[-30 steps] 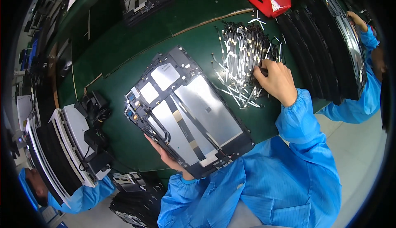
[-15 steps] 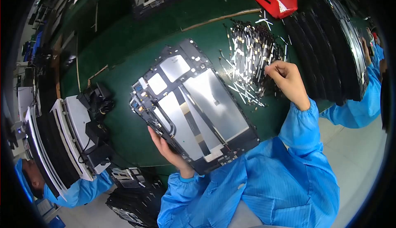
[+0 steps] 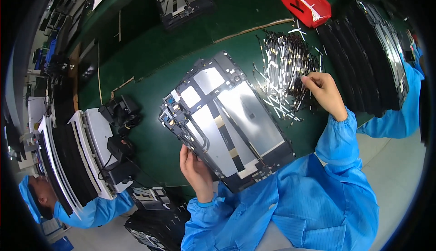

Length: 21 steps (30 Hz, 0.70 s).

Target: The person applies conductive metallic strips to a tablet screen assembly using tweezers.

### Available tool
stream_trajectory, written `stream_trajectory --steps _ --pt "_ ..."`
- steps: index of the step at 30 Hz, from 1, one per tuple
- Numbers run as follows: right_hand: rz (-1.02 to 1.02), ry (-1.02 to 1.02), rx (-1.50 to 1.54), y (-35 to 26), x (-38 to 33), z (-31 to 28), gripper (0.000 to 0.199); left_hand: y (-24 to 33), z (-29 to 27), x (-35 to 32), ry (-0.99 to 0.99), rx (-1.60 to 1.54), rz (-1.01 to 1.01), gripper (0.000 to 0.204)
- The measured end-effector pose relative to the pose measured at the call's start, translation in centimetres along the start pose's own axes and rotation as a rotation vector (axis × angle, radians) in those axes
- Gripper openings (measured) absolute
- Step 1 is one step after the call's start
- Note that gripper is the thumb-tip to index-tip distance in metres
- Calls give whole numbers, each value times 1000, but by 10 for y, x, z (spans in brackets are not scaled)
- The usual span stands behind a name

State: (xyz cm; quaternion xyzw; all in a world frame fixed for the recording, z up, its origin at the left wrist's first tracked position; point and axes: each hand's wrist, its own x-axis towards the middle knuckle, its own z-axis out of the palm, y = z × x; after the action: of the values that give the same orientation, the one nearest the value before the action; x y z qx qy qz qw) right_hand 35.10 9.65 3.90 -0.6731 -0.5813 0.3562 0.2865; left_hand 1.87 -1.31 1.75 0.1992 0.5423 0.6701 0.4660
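Note:
An opened tablet housing (image 3: 225, 135) with silver battery panels, a dark frame and exposed circuit parts lies tilted in front of me. My left hand (image 3: 198, 176) grips its lower left edge, the fingers partly hidden by the frame. To the right of the housing is a heap of thin black, white and silver cable strips (image 3: 285, 65). My right hand (image 3: 327, 95) is at the heap's right side, thumb and forefinger pinched together. Whatever lies between those fingertips is too small to make out.
Beyond the heap stands a red bin (image 3: 305, 3) holding white strips. Black panels (image 3: 359, 60) stand in a row at the right; more panels (image 3: 75, 160) stand at the left beside black adapters (image 3: 120, 112). Another opened housing (image 3: 184, 1) lies farther back. Co-workers sit on both sides.
The whole scene has shifted right and slightly down in the picture. My right hand keeps its pinch beside the heap, and my left hand stays on the housing's edge, more of its fingers showing.

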Motion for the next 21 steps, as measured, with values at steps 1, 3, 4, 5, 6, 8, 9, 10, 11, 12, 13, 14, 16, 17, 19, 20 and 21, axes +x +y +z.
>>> stream_trajectory --steps 1,3,4,5,6,8,9,10,11,12,13,14,16,17,19,20,21 --pt "-10 19 -11 -2 -1 1 29 0 -8 0 -26 -20 -34 38" --pt "-14 35 28 -3 -7 1 28 0 -17 -5 -54 -41 -80 33" --pt "-32 46 73 -6 -9 3 27 3 -21 -9 -75 -33 -97 29" --pt "-28 42 68 -13 -13 3 27 5 -24 -12 -98 -23 -117 25" --pt "29 15 207 -28 -21 0 24 7 -28 -16 -93 -25 -125 25" --pt "99 -39 336 -57 -34 -3 21 15 -36 -29 -160 83 -104 24" --pt "82 -36 401 -70 -42 -3 17 21 -37 -36 -205 77 -120 23" --pt "73 -39 468 -81 -51 -1 12 26 -37 -46 -167 81 -139 23" --pt "3 -31 513 -87 -61 4 9 31 -36 -52 -257 112 -145 24" --pt "-65 -26 560 -92 -70 9 7 34 -36 -57 -345 142 -153 26" --pt "-115 -76 585 -97 -77 13 6 38 -38 -61 -415 162 -168 31" --pt "-114 -104 605 -104 -83 18 7 37 -42 -60 -553 149 -136 34" --pt "-254 -191 511 -111 -87 26 11 41 -39 -63 -672 147 -176 36" --pt "-347 -221 551 -112 -85 36 13 40 -36 -63 -647 153 -189 36" --pt "-381 -243 507 -112 -87 53 13 39 -31 -64 -714 115 -203 40" --pt "-430 -240 455 -112 -87 59 16 38 -33 -63 -708 112 -206 40" --pt "-499 -259 445 -111 -88 65 15 38 -34 -63 -751 106 -178 43"
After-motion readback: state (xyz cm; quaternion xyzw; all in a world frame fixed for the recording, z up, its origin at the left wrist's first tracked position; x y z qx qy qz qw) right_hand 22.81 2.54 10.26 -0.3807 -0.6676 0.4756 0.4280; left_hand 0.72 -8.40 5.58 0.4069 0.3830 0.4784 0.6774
